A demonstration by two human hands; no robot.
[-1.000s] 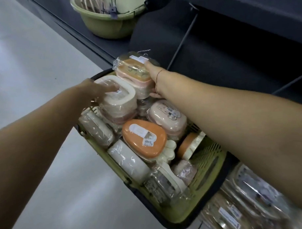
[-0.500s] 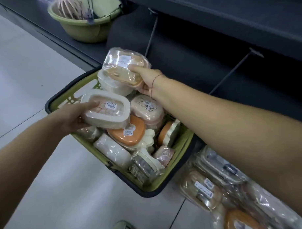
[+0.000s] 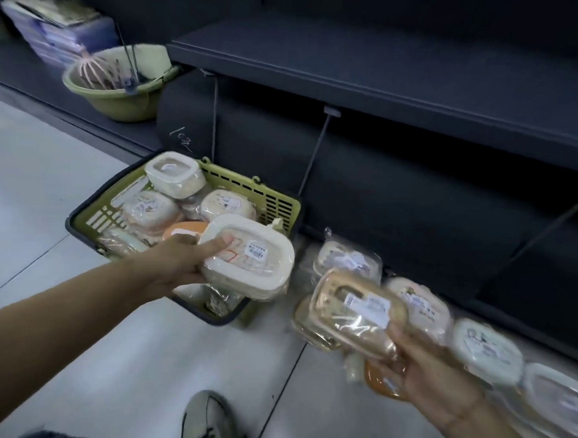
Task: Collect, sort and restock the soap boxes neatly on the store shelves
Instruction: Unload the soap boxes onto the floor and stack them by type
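The floor (image 3: 50,168) was recorded as pale grey tile with thin dark joints, lit evenly. Dark blue-grey store shelving was seen along its far edge; the upper shelf (image 3: 374,68) was viewed from above, with thin wire dividers below it. A green basket (image 3: 267,200) with a dark rim was noted on the floor, against the shelf base, with wrapped soap boxes piled inside it. The left hand (image 3: 181,265) was observed over the basket's near right corner, gripping a cream soap box (image 3: 250,262): the thumb was laid across the lid, the other fingers curled beneath. The right hand (image 3: 427,377) was noted lower right, holding a tan soap box (image 3: 359,311) by its near end, fingers curled round it; the exact lie of the thumb could not be told because of blur. This box was held above a row of wrapped boxes (image 3: 488,349) laid on the floor along the shelf base, right of the basket. A green bowl (image 3: 119,100) with a pink whisk-like item (image 3: 92,75) in it was logged on the low shelf at far left, with stacked packs (image 3: 61,30) behind it. A shoe (image 3: 209,421) was seen on the tile at the bottom edge.
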